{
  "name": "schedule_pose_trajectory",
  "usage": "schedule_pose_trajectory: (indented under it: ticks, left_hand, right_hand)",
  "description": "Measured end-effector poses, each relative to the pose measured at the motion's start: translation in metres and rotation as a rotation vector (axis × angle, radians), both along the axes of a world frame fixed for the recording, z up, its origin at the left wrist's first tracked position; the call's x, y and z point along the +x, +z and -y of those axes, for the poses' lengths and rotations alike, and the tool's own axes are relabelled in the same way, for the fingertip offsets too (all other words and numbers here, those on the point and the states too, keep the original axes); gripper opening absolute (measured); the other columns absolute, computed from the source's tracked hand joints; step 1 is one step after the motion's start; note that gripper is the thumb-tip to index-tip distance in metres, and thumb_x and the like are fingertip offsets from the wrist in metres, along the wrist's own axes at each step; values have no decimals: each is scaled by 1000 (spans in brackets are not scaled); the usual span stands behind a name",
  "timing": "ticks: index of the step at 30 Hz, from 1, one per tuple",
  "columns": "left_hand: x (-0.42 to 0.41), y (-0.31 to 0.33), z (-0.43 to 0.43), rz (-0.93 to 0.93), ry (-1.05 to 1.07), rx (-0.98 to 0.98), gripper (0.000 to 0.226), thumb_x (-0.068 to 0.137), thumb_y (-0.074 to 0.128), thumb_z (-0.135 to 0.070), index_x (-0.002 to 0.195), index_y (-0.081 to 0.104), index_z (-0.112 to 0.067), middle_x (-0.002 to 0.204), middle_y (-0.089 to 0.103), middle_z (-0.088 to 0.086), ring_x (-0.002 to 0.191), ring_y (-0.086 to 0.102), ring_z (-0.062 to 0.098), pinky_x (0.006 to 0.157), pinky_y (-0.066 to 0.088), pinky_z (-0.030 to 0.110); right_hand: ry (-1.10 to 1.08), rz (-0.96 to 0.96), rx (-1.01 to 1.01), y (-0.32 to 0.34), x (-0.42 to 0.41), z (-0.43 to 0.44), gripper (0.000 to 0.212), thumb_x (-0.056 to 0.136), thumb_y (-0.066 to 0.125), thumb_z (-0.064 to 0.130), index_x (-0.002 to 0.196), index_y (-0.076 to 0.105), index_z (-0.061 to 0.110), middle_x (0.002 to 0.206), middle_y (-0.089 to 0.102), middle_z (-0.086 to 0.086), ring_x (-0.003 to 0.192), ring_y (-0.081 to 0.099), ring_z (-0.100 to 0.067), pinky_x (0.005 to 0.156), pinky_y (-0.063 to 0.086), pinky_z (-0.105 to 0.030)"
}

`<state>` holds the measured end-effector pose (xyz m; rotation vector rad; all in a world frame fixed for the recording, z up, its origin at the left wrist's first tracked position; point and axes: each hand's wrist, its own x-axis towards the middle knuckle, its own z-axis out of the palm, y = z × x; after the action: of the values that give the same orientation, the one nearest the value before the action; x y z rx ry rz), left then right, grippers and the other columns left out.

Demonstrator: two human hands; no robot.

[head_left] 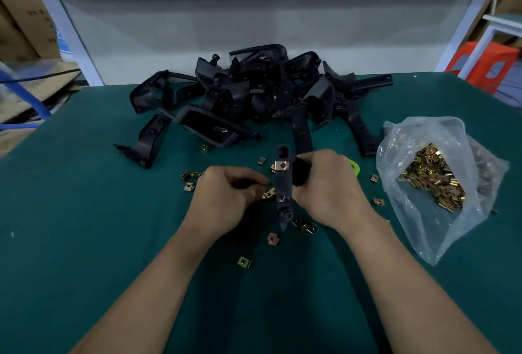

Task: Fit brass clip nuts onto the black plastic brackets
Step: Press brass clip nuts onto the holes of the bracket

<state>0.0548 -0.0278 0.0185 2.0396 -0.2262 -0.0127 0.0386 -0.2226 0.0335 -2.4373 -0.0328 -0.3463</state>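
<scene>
My right hand [329,188] grips a black plastic bracket [283,184] held upright above the green table [84,212]. One brass clip nut [282,166] sits clipped on the bracket's upper part. My left hand [226,198] pinches another brass clip nut [268,194] against the bracket's left edge, lower down. Several loose clip nuts [273,239] lie scattered on the table under and around both hands. A pile of black brackets [254,91] lies further back.
A clear plastic bag [423,184] full of brass clip nuts lies open at the right. A green tape roll [354,167] peeks out behind my right hand. Cardboard boxes [25,28] and a white frame stand beyond the table's far edge; an orange stool [485,62] is at the far right.
</scene>
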Motion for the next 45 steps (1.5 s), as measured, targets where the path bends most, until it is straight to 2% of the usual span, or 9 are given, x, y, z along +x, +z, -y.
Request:
schedule_pose_trajectory:
  ticks: [4,10,15,19,22,25,34,40,45]
  left_hand:
    - [2,2,1,-104,52,-301,28,92,71,-8,90,84,-33,83,79,-7,79,73,10,75,58,25]
    - [5,5,-5,-267,-168,-614,29,100,59,-8,111,81,-24,86,70,-4,76,60,6,75,52,19]
    - [3,7,-8,-293,-270,-574,37,99,56,-1,122,75,-21,88,67,0,78,59,9,76,52,20]
    - [0,7,-8,-261,-212,-514,39,75,80,-20,114,76,-21,73,70,4,68,64,11,68,54,19]
    - [0,8,-9,-238,-187,-526,29,62,88,-27,89,82,-18,70,72,9,58,64,14,60,55,22]
    - [1,9,-12,-187,-207,-537,22,64,88,-30,77,81,-13,72,73,11,59,65,16,58,53,23]
    - [-1,10,-8,-181,-225,-511,13,75,86,-15,87,83,-15,87,78,11,79,69,14,75,55,22]
    - [-4,9,-3,-218,-204,-526,25,67,82,-20,91,83,-12,89,78,12,79,68,12,71,54,19]
    - [-3,8,-3,-219,-207,-539,27,63,86,-15,90,83,-17,75,75,10,65,63,15,64,53,20]
  right_hand:
    - [-133,70,-255,-6,-2,-1,16,76,76,33,74,61,28,56,42,12,56,40,-21,57,34,-30]
    - [-252,14,-278,-7,-1,1,12,76,74,30,82,65,27,59,40,13,62,42,-26,60,34,-32]
    - [-288,-5,-229,-8,-1,3,15,79,74,29,80,60,31,62,45,13,69,51,-27,62,37,-34]
    - [-270,-15,-207,-8,1,4,24,84,73,37,107,70,30,81,65,3,87,63,-33,69,42,-35]
    - [-274,11,-177,-7,1,2,16,86,71,40,97,68,29,69,52,10,79,60,-32,67,40,-35]
    - [-236,39,-167,-8,1,1,14,86,70,39,92,65,28,71,58,7,73,57,-30,65,42,-35]
    - [-178,84,-181,-12,1,-2,20,80,75,40,97,70,32,65,50,13,66,47,-22,60,38,-32]
    - [-178,61,-208,-12,0,-5,20,79,77,37,94,68,29,64,50,13,63,45,-21,55,33,-32]
    - [-177,34,-214,-12,0,-4,20,78,78,37,93,68,29,63,49,12,63,48,-22,57,36,-31]
